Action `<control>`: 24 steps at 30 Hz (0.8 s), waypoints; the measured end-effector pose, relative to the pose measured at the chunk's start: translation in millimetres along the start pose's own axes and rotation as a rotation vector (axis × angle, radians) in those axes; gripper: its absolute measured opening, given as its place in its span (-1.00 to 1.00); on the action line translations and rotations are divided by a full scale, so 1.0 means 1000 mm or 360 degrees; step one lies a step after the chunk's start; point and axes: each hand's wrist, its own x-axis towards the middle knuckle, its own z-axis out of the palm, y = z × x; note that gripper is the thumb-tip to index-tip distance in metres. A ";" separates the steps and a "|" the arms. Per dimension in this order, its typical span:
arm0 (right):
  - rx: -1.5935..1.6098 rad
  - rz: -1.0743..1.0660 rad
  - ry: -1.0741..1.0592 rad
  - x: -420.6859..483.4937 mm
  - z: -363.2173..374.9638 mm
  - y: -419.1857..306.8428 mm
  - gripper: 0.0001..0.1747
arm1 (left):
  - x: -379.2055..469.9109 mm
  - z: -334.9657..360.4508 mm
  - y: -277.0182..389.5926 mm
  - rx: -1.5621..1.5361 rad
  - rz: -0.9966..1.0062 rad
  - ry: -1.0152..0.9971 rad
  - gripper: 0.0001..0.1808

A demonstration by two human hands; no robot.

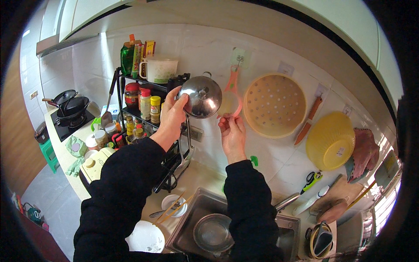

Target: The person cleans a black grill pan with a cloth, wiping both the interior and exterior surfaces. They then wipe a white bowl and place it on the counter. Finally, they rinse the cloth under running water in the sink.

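My left hand (pixel 173 116) grips the rim of a shiny round metal pot lid (pixel 202 97) and holds it up beside the black shelf rack. To its right my right hand (pixel 233 136) is raised with bent fingers at the lower rim of a pink-framed strainer (pixel 233 95), which hangs from a wall hook; whether the fingers grip it I cannot tell. Below my arms, a round metal pan or basin (pixel 213 233) sits in the steel sink (pixel 195 209), partly hidden by my right sleeve.
The black rack (pixel 144 83) holds jars and a white mug-like container. On the wall hang a perforated round tray (pixel 275 104), a sheathed knife (pixel 308 121), a yellow basin (pixel 330 140) and scissors (pixel 311 181). A white bowl (pixel 174 205) with chopsticks and a plate (pixel 146 236) stand left of the sink.
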 end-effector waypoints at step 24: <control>-0.0332 0.0200 0.0554 -0.005 -0.008 0.016 -0.51 | 0.013 0.012 -0.026 -0.0046 0.0001 -0.0104 -0.45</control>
